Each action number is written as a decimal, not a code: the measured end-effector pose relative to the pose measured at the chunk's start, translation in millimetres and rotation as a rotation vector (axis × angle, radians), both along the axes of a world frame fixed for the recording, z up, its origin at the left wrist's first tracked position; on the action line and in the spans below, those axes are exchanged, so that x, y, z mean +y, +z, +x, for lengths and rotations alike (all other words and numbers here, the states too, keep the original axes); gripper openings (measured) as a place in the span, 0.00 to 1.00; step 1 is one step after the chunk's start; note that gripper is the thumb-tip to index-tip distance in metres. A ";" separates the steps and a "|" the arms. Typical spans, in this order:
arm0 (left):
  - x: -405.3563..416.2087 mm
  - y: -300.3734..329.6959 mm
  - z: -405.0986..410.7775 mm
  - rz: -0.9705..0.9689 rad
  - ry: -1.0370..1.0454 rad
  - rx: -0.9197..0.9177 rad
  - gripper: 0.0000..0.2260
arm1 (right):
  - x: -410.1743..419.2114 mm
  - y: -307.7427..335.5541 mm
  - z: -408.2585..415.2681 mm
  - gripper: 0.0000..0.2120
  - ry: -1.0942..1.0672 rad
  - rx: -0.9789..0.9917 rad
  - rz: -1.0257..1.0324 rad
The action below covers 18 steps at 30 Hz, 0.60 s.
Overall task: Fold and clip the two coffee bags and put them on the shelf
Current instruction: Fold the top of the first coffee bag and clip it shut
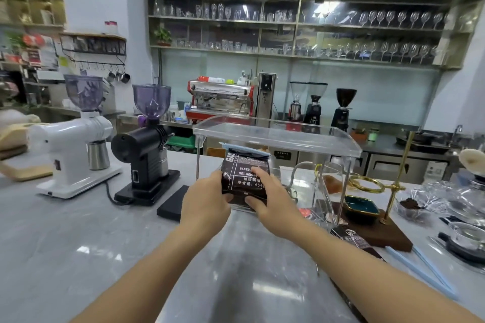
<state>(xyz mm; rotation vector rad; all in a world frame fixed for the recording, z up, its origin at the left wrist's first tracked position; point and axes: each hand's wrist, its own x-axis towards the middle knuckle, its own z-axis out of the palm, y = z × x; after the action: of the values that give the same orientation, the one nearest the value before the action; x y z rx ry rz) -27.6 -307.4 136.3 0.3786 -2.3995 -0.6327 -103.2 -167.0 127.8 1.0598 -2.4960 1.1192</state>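
Note:
A dark coffee bag [242, 178] with white print stands upright under the top of a clear acrylic shelf [275, 136]. Its folded top is held by a light blue clip [245, 149]. My left hand [206, 200] grips the bag's left side and my right hand [270, 198] grips its right side and lower front. A second dark coffee bag [358, 242] lies flat on the counter to the right, partly hidden behind my right forearm. Beside it lies a long light blue clip [422, 270], open in a V.
A white grinder [70, 144] and a black grinder [144, 149] stand at the left, with a black scale [174, 203] by my left hand. At the right are a wooden board [378, 231] with a brass dripper stand, a teal dish [362, 206] and glassware.

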 end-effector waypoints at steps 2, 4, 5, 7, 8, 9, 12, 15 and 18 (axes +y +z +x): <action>-2.5 6.4 -4.8 -0.064 0.024 -0.080 0.08 | -0.8 3.0 -4.2 0.31 0.006 -0.038 0.023; -5.6 10.4 -9.1 -0.122 0.041 -0.138 0.06 | -1.8 4.9 -7.6 0.32 0.017 -0.069 0.061; -7.1 12.2 -11.3 -0.152 0.046 -0.161 0.06 | -2.2 5.8 -10.0 0.32 0.018 -0.079 0.076; -9.6 15.1 -14.4 -0.196 0.052 -0.194 0.07 | -2.7 8.3 -14.3 0.33 0.012 -0.090 0.093; -10.4 15.9 -15.3 -0.209 0.056 -0.206 0.07 | -2.7 9.4 -16.3 0.33 0.006 -0.094 0.106; -11.0 15.9 -16.6 -0.218 0.056 -0.217 0.07 | -2.5 10.0 -17.8 0.33 0.000 -0.094 0.124; -12.8 10.3 -20.1 -0.239 0.048 -0.236 0.10 | -1.6 9.6 -20.3 0.34 -0.006 -0.069 0.192; -13.7 5.7 -22.3 -0.283 -0.042 -0.199 0.22 | -1.5 7.8 -25.4 0.35 -0.003 -0.053 0.221; -10.7 7.5 -23.2 -0.423 -0.197 -0.181 0.27 | -2.3 6.5 -29.0 0.35 -0.033 -0.043 0.272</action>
<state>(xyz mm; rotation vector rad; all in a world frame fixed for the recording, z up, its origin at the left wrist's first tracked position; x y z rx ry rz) -50.9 -318.2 143.8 0.0185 -2.6810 -0.1642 -132.3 -169.3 134.3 1.0641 -2.7468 0.8172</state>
